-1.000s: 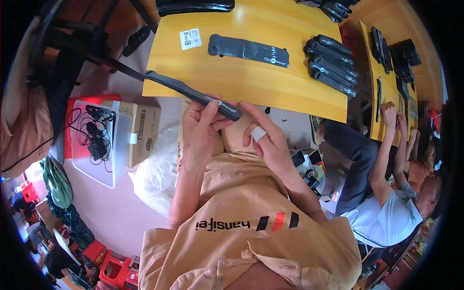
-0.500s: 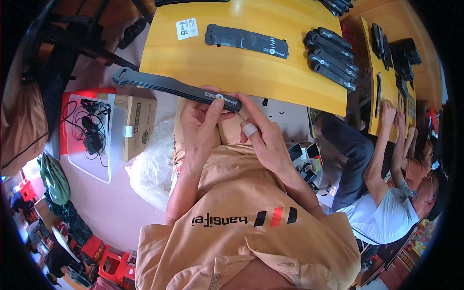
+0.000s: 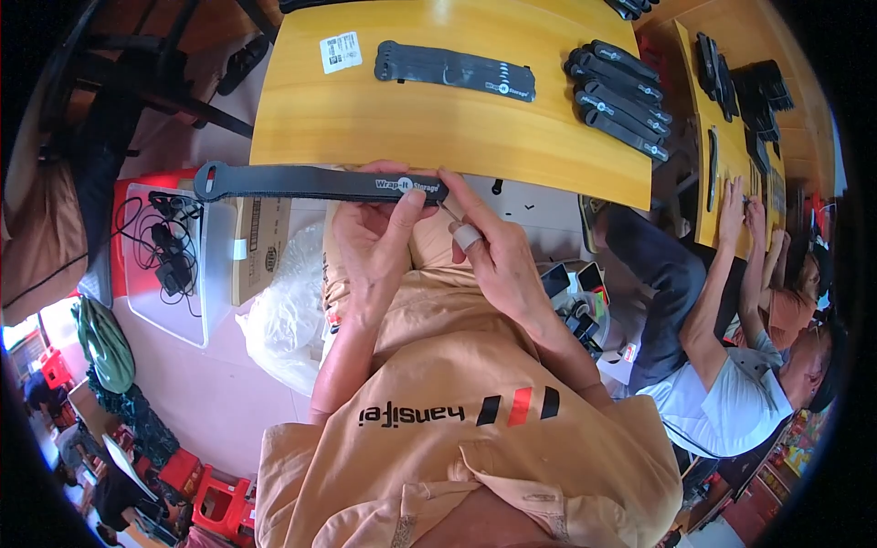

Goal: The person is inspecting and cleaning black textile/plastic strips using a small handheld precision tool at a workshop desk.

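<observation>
Several flat straps (image 3: 283,181), perhaps woven, between fingers (image 3: 403,219)

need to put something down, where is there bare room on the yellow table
The yellow table has bare patches between the flat black straps and its near edge, and beyond those straps. It's crowded at right, under the strap bundles.

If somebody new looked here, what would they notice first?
Probably the long dark strap bundle, held sideways in the left hand in front of the yellow table. Next, the pale wrap around a finger of the right hand, at the bundle's right end. More dark straps lie on the table's right side.
</observation>
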Demonstrator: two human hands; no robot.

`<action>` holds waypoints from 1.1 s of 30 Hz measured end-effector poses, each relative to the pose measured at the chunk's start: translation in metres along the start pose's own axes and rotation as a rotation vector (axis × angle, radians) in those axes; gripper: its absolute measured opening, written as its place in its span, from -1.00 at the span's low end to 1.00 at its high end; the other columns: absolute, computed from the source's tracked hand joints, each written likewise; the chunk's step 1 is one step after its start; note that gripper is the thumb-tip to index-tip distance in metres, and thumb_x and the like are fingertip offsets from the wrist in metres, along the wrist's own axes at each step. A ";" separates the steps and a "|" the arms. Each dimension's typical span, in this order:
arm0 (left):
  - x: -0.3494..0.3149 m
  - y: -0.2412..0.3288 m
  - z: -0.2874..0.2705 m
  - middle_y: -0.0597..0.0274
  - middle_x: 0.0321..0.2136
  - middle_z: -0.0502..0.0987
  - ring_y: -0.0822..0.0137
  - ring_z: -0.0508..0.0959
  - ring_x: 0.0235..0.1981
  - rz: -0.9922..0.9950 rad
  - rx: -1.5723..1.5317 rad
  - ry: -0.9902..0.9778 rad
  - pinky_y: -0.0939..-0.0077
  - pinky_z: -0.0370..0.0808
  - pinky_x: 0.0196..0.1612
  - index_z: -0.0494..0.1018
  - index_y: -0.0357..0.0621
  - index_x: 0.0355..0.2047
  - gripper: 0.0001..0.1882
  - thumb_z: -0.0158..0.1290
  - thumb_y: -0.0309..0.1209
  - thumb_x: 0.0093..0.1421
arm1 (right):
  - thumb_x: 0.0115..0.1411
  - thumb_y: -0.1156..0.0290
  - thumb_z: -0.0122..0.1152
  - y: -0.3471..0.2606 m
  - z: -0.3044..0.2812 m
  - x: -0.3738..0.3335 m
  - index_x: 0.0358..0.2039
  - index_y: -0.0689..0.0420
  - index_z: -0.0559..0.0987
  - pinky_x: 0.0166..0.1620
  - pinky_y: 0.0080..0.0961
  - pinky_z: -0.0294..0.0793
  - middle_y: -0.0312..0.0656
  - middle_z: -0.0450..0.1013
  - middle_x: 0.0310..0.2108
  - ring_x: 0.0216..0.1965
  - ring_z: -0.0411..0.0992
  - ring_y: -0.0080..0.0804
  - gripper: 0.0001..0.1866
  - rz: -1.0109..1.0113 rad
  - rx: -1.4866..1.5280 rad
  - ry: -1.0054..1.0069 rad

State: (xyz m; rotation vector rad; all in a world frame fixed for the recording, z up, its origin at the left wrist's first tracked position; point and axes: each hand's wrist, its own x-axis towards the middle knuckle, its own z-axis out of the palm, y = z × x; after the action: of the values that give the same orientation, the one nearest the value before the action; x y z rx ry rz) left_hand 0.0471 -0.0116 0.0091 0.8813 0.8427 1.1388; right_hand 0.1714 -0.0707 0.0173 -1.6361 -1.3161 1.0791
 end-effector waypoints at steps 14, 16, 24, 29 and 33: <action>0.001 -0.007 -0.002 0.18 -0.39 0.45 0.42 0.52 -0.37 -0.054 -0.103 0.125 0.59 0.56 -0.37 0.35 -0.36 -0.25 -0.81 -0.02 -0.55 0.12 | -0.04 0.84 -0.27 0.003 0.001 0.003 0.17 -0.02 0.19 -0.47 -0.68 0.34 -0.19 0.40 -0.44 -0.61 0.23 -0.62 -0.27 -0.026 0.031 -0.015; 0.001 -0.007 -0.001 0.15 -0.39 0.45 0.40 0.52 -0.36 -0.049 -0.111 0.142 0.58 0.57 -0.36 0.34 -0.38 -0.25 -0.82 -0.02 -0.56 0.12 | -0.03 0.84 -0.26 0.004 0.001 0.004 0.16 -0.02 0.20 -0.48 -0.67 0.34 -0.17 0.42 -0.39 -0.61 0.24 -0.62 -0.29 -0.033 0.021 -0.009; -0.004 -0.011 0.011 0.04 -0.37 0.47 0.36 0.51 -0.33 0.021 -0.046 0.206 0.56 0.56 -0.30 0.30 -0.39 -0.26 -0.82 -0.02 -0.57 0.12 | 0.07 0.78 -0.21 0.006 0.009 0.004 0.15 -0.02 0.23 -0.51 -0.68 0.33 -0.22 0.43 -0.23 -0.61 0.22 -0.63 -0.38 0.014 -0.035 0.054; -0.007 -0.018 0.013 0.04 -0.33 0.44 0.35 0.51 -0.32 0.063 -0.032 0.267 0.56 0.54 -0.23 0.24 -0.34 -0.27 -0.82 -0.04 -0.54 0.14 | 0.12 0.75 -0.23 0.010 0.024 0.007 0.16 0.02 0.20 -0.51 -0.72 0.29 -0.24 0.39 -0.34 -0.61 0.18 -0.65 -0.42 0.020 0.136 0.115; -0.009 -0.024 0.013 0.07 -0.31 0.38 0.33 0.51 -0.30 -0.041 -0.142 0.276 0.54 0.53 -0.21 0.20 -0.32 -0.27 -0.81 -0.05 -0.51 0.16 | 0.01 0.78 -0.19 0.020 0.037 0.011 0.14 -0.03 0.24 -0.55 -0.64 0.30 -0.14 0.44 -0.26 -0.63 0.24 -0.60 -0.34 -0.034 0.305 0.249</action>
State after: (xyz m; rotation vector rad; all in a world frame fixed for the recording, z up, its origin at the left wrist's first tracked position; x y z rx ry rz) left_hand 0.0662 -0.0265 -0.0058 0.5948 0.9866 1.2854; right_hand 0.1452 -0.0618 -0.0157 -1.4597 -0.9623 0.9667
